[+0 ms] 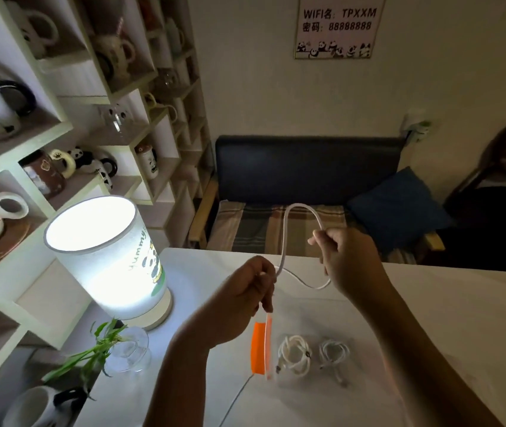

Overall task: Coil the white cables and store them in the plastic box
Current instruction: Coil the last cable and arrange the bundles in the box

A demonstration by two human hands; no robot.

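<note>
A white cable [288, 229] arches between my two hands above the white table [449, 318]. My left hand [245, 291] pinches one part of it at about mid-table height. My right hand [347, 257] grips the other part, and a slack loop of the cable sags below it. The clear plastic box with an orange side [259, 348] stands on the table under my left hand. Two coiled white cables lie beside the box: a thicker coil [295, 354] and a thinner coil [335, 354] to its right.
A lit table lamp [107, 257] stands at the table's left. A glass vase with a green plant [128, 349] and a panda mug [39, 405] sit near the front left. Shelves of mugs line the left wall. A dark bench with a blue cushion [399, 211] is behind the table.
</note>
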